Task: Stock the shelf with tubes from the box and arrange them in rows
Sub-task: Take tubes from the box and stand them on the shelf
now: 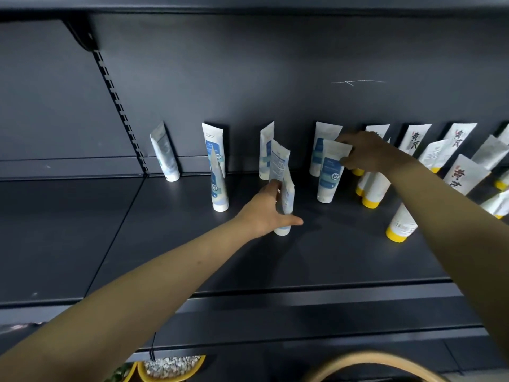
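White-and-blue tubes stand cap-down on the dark shelf (pixel 192 257). My left hand (pixel 265 213) grips one tube (pixel 286 205) near its base at the shelf's middle, thumb stretched right. A second tube (pixel 278 161) stands just behind it. My right hand (pixel 369 154) pinches the top of another white-and-blue tube (pixel 329 175). More such tubes stand further back: at the far left (pixel 165 153), left of centre (pixel 217 183) and by the back wall (pixel 321 144).
Yellow-capped white tubes (pixel 371 188) with red-and-black lettering crowd the shelf's right side; one (pixel 400 223) stands nearer the front. A slotted upright (pixel 118 106) divides the back panel. A curved tan rim (pixel 366 359) and a yellow-edged item (pixel 170 366) lie below.
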Action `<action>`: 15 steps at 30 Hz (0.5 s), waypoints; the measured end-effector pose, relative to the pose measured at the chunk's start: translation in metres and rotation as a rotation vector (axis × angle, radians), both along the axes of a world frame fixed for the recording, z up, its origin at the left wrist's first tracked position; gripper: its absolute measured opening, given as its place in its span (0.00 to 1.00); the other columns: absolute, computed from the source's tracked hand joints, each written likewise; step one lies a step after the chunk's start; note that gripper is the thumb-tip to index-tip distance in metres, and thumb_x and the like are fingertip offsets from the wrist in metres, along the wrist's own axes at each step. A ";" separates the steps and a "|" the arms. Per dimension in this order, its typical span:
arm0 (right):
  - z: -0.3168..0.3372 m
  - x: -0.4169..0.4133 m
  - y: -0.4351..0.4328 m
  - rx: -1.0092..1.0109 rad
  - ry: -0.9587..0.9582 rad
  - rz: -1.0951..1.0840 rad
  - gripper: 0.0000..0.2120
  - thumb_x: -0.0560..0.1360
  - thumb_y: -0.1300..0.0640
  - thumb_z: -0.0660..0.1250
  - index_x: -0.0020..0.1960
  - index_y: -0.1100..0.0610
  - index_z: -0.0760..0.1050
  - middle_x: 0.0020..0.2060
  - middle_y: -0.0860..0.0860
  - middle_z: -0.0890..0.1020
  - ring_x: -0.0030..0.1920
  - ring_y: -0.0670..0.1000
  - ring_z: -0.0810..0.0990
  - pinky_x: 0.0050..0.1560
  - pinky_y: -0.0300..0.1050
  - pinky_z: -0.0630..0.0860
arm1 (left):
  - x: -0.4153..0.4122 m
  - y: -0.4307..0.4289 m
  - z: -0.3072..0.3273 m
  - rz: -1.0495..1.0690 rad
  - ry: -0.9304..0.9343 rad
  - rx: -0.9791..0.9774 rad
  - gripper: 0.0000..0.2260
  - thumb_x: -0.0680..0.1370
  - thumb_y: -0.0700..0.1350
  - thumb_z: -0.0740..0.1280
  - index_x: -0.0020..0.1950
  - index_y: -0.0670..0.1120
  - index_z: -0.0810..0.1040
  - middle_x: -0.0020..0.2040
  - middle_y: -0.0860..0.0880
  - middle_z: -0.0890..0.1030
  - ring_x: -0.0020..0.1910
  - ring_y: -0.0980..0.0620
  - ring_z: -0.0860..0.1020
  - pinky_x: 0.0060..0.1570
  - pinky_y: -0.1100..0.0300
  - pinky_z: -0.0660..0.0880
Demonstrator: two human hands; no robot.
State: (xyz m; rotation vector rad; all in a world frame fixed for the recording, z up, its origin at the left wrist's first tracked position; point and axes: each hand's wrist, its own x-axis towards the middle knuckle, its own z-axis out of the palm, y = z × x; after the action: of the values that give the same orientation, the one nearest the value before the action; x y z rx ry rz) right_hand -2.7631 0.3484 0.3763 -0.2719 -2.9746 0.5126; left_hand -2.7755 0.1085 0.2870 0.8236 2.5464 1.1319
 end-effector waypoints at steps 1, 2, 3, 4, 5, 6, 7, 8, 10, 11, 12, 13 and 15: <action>0.000 -0.001 0.001 0.014 0.010 0.008 0.23 0.71 0.65 0.68 0.65 0.58 0.72 0.55 0.58 0.78 0.47 0.56 0.77 0.46 0.42 0.71 | 0.000 0.000 0.000 -0.015 0.001 -0.012 0.32 0.67 0.53 0.76 0.65 0.48 0.66 0.61 0.50 0.73 0.59 0.52 0.73 0.59 0.58 0.71; -0.001 -0.002 0.001 0.035 0.036 0.017 0.22 0.71 0.65 0.68 0.64 0.58 0.73 0.55 0.59 0.78 0.50 0.57 0.77 0.47 0.42 0.71 | -0.001 0.001 0.001 -0.026 0.011 -0.022 0.31 0.67 0.52 0.76 0.65 0.48 0.67 0.62 0.50 0.72 0.59 0.52 0.72 0.59 0.59 0.70; -0.001 -0.003 0.001 0.059 0.070 0.024 0.21 0.70 0.65 0.68 0.63 0.59 0.75 0.55 0.59 0.79 0.53 0.58 0.77 0.49 0.43 0.71 | -0.001 0.001 0.001 -0.027 0.024 -0.026 0.31 0.68 0.52 0.76 0.65 0.47 0.67 0.62 0.49 0.72 0.60 0.52 0.72 0.58 0.60 0.69; -0.003 -0.004 0.001 0.080 0.100 0.026 0.20 0.70 0.65 0.68 0.61 0.60 0.75 0.55 0.60 0.79 0.54 0.59 0.77 0.50 0.43 0.70 | -0.001 0.002 0.001 -0.019 0.037 -0.025 0.31 0.67 0.52 0.76 0.65 0.47 0.67 0.62 0.49 0.72 0.59 0.52 0.72 0.59 0.60 0.69; -0.004 -0.004 0.000 0.100 0.124 0.025 0.19 0.70 0.65 0.69 0.61 0.61 0.76 0.55 0.61 0.79 0.55 0.60 0.76 0.50 0.44 0.70 | 0.000 0.003 0.000 -0.008 0.045 -0.022 0.31 0.67 0.53 0.76 0.65 0.47 0.68 0.61 0.49 0.73 0.59 0.52 0.72 0.59 0.59 0.70; -0.006 -0.005 0.001 0.111 0.138 0.019 0.19 0.70 0.65 0.69 0.60 0.62 0.76 0.55 0.61 0.80 0.55 0.60 0.76 0.51 0.45 0.71 | 0.001 0.005 0.000 0.004 0.051 -0.016 0.31 0.67 0.53 0.76 0.64 0.47 0.68 0.60 0.49 0.73 0.58 0.51 0.72 0.59 0.58 0.70; -0.007 -0.006 0.001 0.115 0.142 0.011 0.19 0.70 0.64 0.69 0.61 0.62 0.76 0.55 0.61 0.79 0.55 0.61 0.76 0.50 0.46 0.71 | 0.001 0.008 -0.001 0.013 0.053 -0.014 0.30 0.66 0.53 0.76 0.63 0.47 0.68 0.60 0.49 0.73 0.58 0.51 0.73 0.59 0.57 0.71; -0.008 -0.008 0.002 0.109 0.138 0.003 0.20 0.70 0.63 0.69 0.61 0.62 0.75 0.56 0.61 0.79 0.55 0.61 0.77 0.50 0.45 0.71 | 0.002 0.009 -0.002 0.018 0.055 -0.013 0.30 0.66 0.53 0.76 0.63 0.47 0.69 0.59 0.49 0.73 0.58 0.51 0.73 0.59 0.56 0.71; -0.007 -0.009 0.005 0.075 0.112 -0.004 0.22 0.69 0.62 0.70 0.63 0.61 0.75 0.58 0.60 0.79 0.56 0.59 0.76 0.49 0.42 0.71 | 0.001 0.009 -0.002 0.017 0.054 -0.021 0.30 0.67 0.54 0.76 0.63 0.46 0.69 0.60 0.49 0.73 0.58 0.51 0.73 0.59 0.56 0.71; -0.006 -0.010 0.006 0.053 0.092 -0.008 0.23 0.69 0.62 0.70 0.64 0.60 0.74 0.58 0.59 0.78 0.57 0.58 0.76 0.50 0.42 0.71 | 0.001 0.009 -0.002 0.013 0.049 -0.028 0.31 0.67 0.54 0.76 0.64 0.46 0.69 0.60 0.49 0.72 0.58 0.52 0.72 0.60 0.57 0.71; -0.005 -0.010 0.006 0.034 0.071 -0.012 0.23 0.69 0.62 0.71 0.64 0.60 0.74 0.59 0.59 0.78 0.57 0.58 0.76 0.50 0.41 0.71 | 0.001 0.008 -0.002 0.008 0.043 -0.033 0.31 0.67 0.54 0.76 0.65 0.46 0.68 0.61 0.49 0.72 0.59 0.52 0.72 0.60 0.58 0.70; -0.004 -0.010 0.006 0.023 0.052 -0.015 0.24 0.69 0.62 0.71 0.65 0.59 0.73 0.59 0.58 0.78 0.57 0.57 0.76 0.50 0.41 0.71 | 0.001 0.007 -0.001 0.005 0.039 -0.038 0.31 0.67 0.53 0.76 0.65 0.46 0.68 0.61 0.49 0.72 0.59 0.52 0.72 0.60 0.59 0.69; -0.002 -0.009 0.005 0.008 0.027 -0.018 0.25 0.70 0.63 0.70 0.66 0.59 0.72 0.60 0.58 0.77 0.58 0.57 0.75 0.49 0.42 0.70 | 0.002 0.008 0.000 0.002 0.036 -0.049 0.31 0.68 0.53 0.76 0.65 0.46 0.68 0.61 0.48 0.72 0.59 0.52 0.72 0.59 0.61 0.69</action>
State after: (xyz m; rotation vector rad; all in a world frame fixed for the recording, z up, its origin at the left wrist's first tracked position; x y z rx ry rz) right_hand -2.7719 0.3530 0.3742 -0.2891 -2.9447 0.4982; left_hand -2.7739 0.1161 0.2865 0.8369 2.5936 1.0605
